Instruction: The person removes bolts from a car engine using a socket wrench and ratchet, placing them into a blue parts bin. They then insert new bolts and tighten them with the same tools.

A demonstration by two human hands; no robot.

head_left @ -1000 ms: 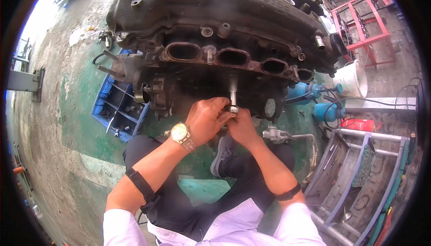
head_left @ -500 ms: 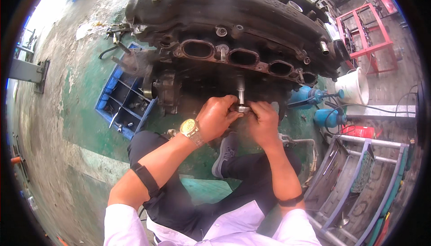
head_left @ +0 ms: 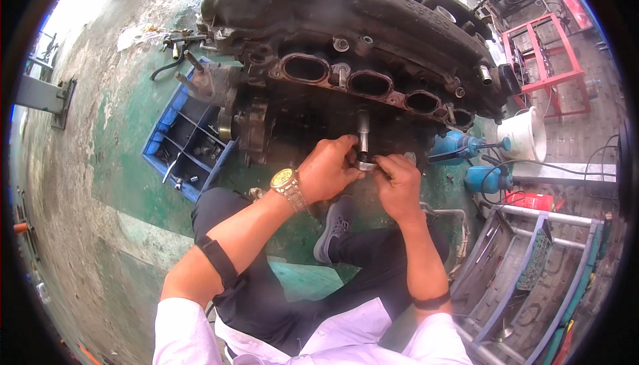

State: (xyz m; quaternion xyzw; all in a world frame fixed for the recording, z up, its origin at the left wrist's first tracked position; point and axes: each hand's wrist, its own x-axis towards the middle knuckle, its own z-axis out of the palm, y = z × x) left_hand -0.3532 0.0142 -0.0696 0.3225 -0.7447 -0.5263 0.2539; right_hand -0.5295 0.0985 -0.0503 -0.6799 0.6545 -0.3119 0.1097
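Pinching lower end of silver socket tool [head_left: 363, 137] with left hand [head_left: 325, 171] and right hand [head_left: 399, 182], closing on it from opposite sides, fingertips nearly meeting around the metal. Hiding some fingertips from view, so not telling exact hold there. Locating tool: pointing roughly upright in view, just below row of oval ports [head_left: 370, 85], upper end running into shadow under dark engine [head_left: 339, 15].

Likely handling as stiff, solid metal, weighing modestly, hardly bending or breaking. Possibly turning slippery under any oil, being smooth and shiny. Probably offering best hold at wider, rounded lower end; giving less bite along slim round shaft.

Noting materials: showing dull, grimy casing on engine, rough rust-brown rims around ports. Wearing gold-toned metal watch [head_left: 284, 180] on left wrist, dark strap [head_left: 217, 262] higher up same arm. Seeing blue tray [head_left: 154, 147] at left, angular, divided into compartments, carrying small metal parts, lying on scuffed green floor [head_left: 126, 179]. Spotting smooth round white bucket [head_left: 522, 135] and angular red frame [head_left: 546, 75] at right.
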